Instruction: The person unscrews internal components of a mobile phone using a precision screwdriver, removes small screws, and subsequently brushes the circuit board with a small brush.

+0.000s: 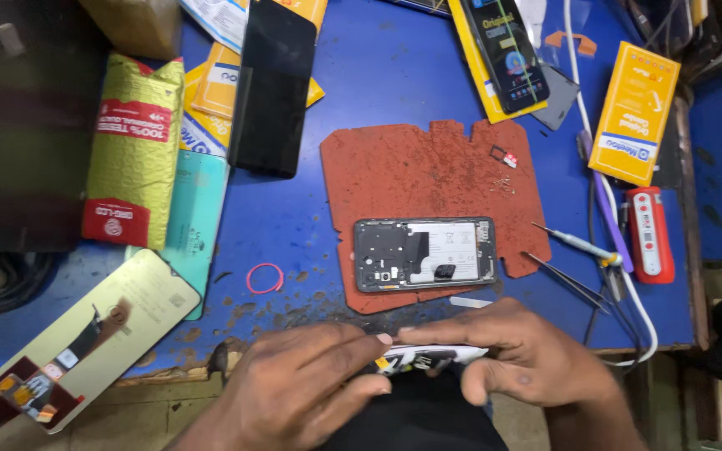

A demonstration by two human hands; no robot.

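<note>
A phone repair workshop, clearly. On the worn blue workbench (311,217) an opened phone (424,254) lies on a chipped red work mat (411,167), its insides showing. Tweezers (566,280) and a small screwdriver (574,243) sit near the bench's right edge, spare screens (273,83) and yellow parts boxes (635,113) along the far edge.

Thin panel (428,357) mostly hidden under fingers (353,338) (type unclear); wrists cut off.
</note>
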